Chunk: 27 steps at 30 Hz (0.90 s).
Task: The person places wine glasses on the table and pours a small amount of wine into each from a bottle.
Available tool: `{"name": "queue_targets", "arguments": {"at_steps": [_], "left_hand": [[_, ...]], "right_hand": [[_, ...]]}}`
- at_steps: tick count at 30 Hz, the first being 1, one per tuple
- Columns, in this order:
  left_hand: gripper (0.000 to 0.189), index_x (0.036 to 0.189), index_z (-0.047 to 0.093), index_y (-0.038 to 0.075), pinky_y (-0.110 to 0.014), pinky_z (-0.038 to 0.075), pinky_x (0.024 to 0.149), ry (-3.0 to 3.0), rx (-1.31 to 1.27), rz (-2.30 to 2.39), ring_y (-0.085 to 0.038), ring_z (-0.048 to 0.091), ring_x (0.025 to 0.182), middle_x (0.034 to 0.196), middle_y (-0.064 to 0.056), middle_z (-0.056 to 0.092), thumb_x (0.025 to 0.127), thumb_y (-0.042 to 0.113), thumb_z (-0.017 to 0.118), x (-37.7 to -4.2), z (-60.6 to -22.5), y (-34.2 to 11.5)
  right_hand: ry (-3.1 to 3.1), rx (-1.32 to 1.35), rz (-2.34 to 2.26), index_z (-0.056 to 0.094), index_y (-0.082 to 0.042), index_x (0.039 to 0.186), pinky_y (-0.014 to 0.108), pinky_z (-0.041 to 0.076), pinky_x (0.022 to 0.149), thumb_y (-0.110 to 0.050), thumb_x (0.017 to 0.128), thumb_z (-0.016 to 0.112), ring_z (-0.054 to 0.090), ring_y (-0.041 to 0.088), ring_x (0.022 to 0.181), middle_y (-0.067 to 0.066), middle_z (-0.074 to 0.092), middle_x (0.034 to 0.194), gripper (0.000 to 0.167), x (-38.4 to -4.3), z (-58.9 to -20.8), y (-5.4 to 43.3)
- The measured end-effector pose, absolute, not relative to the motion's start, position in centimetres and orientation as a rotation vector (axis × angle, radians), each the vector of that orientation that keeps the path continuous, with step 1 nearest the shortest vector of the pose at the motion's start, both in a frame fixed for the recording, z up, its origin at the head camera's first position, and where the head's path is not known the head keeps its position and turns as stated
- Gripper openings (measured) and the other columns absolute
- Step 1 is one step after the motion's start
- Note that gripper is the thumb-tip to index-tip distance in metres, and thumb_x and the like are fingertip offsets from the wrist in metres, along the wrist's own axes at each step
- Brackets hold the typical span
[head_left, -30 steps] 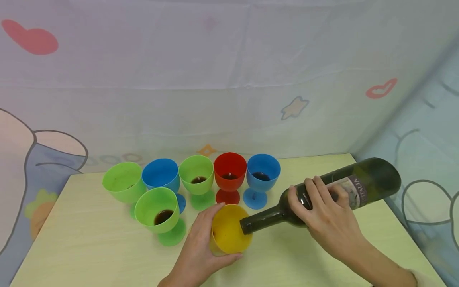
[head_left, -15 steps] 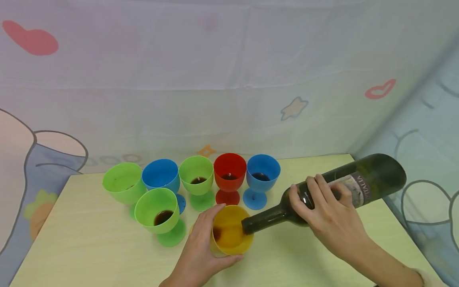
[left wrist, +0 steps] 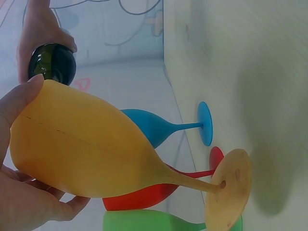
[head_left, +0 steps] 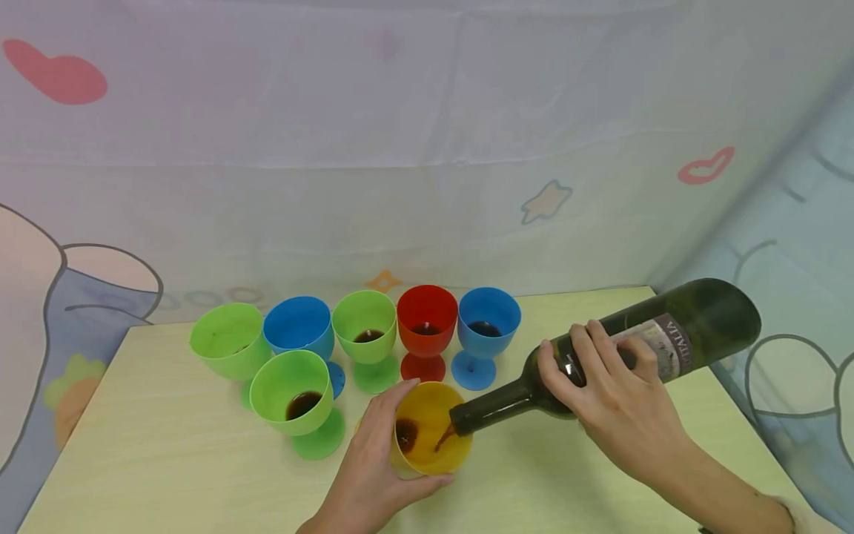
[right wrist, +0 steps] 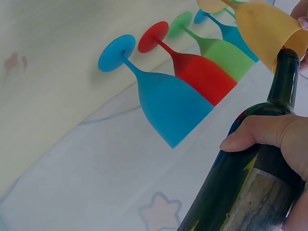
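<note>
My left hand (head_left: 373, 460) grips a yellow goblet (left wrist: 86, 139) around its bowl, thumb and fingers on opposite sides near the rim. In the left wrist view the goblet's stem and foot show whole, with the foot close to the tabletop. My right hand (head_left: 617, 400) holds a dark green wine bottle (head_left: 694, 326) by its body and shoulder, tilted down to the left. The bottle's mouth (head_left: 460, 420) lies at the goblet's right rim. A thin stream of dark liquid (head_left: 443, 437) runs from it, and a small dark pool (head_left: 405, 434) sits in the bowl.
Behind stand a red goblet (head_left: 427, 319), a right blue goblet (head_left: 490, 322), a left blue goblet (head_left: 299, 322) and several green goblets (head_left: 292, 389). Dark liquid shows in several of them. They stand on a pale wooden table (head_left: 167, 460) against a printed cloth (head_left: 427, 148).
The bottle's base has risen and shifted slightly right, so the bottle tilts more. Dark liquid now flows from its mouth and has pooled in the yellow goblet. The left hand stays nearly still.
</note>
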<state>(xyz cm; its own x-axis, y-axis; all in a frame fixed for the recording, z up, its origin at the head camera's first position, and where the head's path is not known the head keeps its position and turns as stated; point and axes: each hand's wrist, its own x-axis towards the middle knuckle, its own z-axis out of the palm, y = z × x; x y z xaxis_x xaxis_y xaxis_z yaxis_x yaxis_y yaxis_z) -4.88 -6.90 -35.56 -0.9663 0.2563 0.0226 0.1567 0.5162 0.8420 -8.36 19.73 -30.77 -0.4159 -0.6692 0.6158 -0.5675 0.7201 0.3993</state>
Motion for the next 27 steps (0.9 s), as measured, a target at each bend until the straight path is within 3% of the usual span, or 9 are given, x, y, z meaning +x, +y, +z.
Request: {"name": "queue_targets", "arguments": {"at_steps": [18,20,24,27], "left_hand": [[0.089,0.137,0.029,0.020,-0.053,0.036,0.095,2.632,0.372,1.491,-0.025,0.040,0.118,0.131,-0.002,0.039,0.066,0.035,0.081,-4.77,-35.69,-6.91],[0.089,0.137,0.029,0.020,-0.053,0.036,0.095,2.636,0.371,1.488,-0.025,0.040,0.118,0.131,-0.002,0.039,0.066,0.036,0.081,-4.76,-35.69,-6.91],[0.089,0.137,0.029,0.021,-0.054,0.036,0.095,2.633,0.363,1.488,-0.025,0.039,0.119,0.131,-0.002,0.039,0.066,0.035,0.081,-4.80,-35.68,-6.91],[0.089,0.137,0.029,0.022,-0.054,0.036,0.094,2.632,0.357,1.488,-0.025,0.039,0.119,0.131,-0.002,0.039,0.066,0.033,0.082,-4.82,-35.67,-6.89]], "right_hand": [[-2.165,0.952,-0.163,0.051,-0.004,0.110,0.054,0.025,0.072,-0.002,0.085,0.022,0.049,0.045,0.095,0.032,0.050,0.101,0.038,-8.48,-30.95,20.02],[-2.178,0.956,-0.163,0.051,-0.004,0.111,0.055,0.025,0.073,-0.001,0.083,0.027,0.049,0.046,0.096,0.032,0.050,0.102,0.037,-8.48,-31.01,20.10],[-2.210,0.959,-0.180,0.050,-0.004,0.112,0.056,0.025,0.075,0.005,0.067,0.054,0.048,0.046,0.098,0.032,0.049,0.103,0.046,-8.40,-31.02,20.24],[-2.211,0.959,-0.178,0.050,-0.004,0.112,0.056,0.025,0.075,0.004,0.067,0.053,0.048,0.046,0.098,0.032,0.049,0.104,0.046,-8.44,-31.02,20.28]]}}
